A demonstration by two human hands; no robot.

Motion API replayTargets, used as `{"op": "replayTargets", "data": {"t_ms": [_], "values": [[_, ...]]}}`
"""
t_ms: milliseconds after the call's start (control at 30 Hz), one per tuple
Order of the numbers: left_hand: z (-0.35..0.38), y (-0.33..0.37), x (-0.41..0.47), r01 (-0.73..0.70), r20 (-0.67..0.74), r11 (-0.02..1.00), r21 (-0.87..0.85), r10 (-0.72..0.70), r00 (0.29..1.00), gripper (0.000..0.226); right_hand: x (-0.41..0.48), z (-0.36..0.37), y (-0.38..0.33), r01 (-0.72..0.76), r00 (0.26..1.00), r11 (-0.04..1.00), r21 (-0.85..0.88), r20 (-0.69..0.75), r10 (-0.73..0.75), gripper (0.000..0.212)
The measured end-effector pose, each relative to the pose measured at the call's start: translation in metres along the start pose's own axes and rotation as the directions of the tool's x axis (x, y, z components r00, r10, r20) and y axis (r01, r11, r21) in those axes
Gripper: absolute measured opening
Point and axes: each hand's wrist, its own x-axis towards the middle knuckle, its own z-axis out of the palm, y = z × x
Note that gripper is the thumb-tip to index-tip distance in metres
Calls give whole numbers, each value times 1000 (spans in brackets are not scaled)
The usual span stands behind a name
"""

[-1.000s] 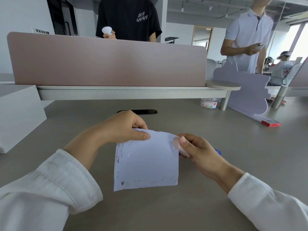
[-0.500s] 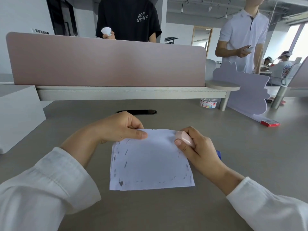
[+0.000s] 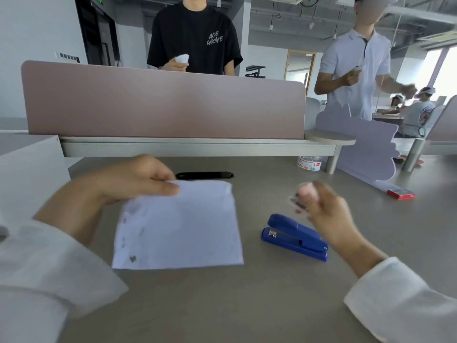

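Note:
A white stack of paper sheets with rows of staples along its left edge lies on the grey desk. My left hand pinches the stack's top left corner between thumb and fingers. My right hand is off to the right of the paper, above the desk, and grips a small pink tool with a dark metal end; it is blurred. A blue stapler lies on the desk between the paper and my right hand.
A pink divider panel on a white shelf closes the desk's far side. A white box stands at the left, a small tub and a red box at the right. Two people stand behind the divider.
My right hand has left the paper's right edge and moved right with the pink tool, uncovering the blue stapler. My left hand still pinches the paper, which has shifted slightly.

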Motion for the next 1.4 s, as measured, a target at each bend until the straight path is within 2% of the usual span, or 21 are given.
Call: {"op": "replayTargets", "data": {"t_ms": [33, 67, 133, 200, 267, 333, 500, 733, 800, 900, 1200, 1300, 1400], "values": [[-8, -5, -1, 10, -49, 999, -42, -12, 999, 61, 6, -8, -2, 0, 998, 1000, 18, -59, 1, 16], [-9, -9, -1, 22, -53, 997, -75, -26, 998, 57, 8, -9, -5, 9, 999, 999, 43, -49, -7, 21], [3, -5, 5, 46, 35, 991, -124, -42, 999, 37, 4, 2, -10, 1, 995, 984, 180, 94, -19, 34], [13, 2, 9, 37, 96, 990, -136, -24, 995, 32, -5, 15, -11, -76, 968, 928, 364, 248, -18, 47], [16, 3, 12, 5, 118, 987, -158, 14, 993, 47, -9, 16, -6, -134, 938, 861, 491, 343, -49, 56], [17, 3, 14, -5, 138, 979, -202, 33, 990, 57, -8, 13, -1, -162, 913, 810, 564, 397, -94, 56], [23, 11, 15, -70, 196, 967, -245, 120, 973, 50, -11, 12, -2, -142, 891, 814, 563, 431, -142, 54], [28, 10, 16, -69, 193, 983, -170, 101, 976, 44, -13, 16, -1, -189, 883, 767, 614, 447, -141, 53], [28, 9, 16, -58, 201, 985, -163, 90, 975, 50, -14, 17, -1, -216, 876, 754, 620, 465, -131, 56], [27, 8, 17, -45, 214, 985, -168, 81, 973, 53, -14, 22, 0, -292, 863, 704, 648, 495, -98, 62], [24, 5, 16, -27, 278, 990, -138, 65, 958, 51, -12, 29, 1, -408, 833, 566, 717, 546, -92, 55], [24, 3, 15, -3, 332, 995, -98, 36, 943, 53, -12, 27, 1, -406, 828, 580, 707, 553, -94, 58], [25, 2, 15, 16, 369, 998, -68, 10, 929, 51, -13, 26, -2, -371, 830, 609, 701, 545, -122, 51]]}}
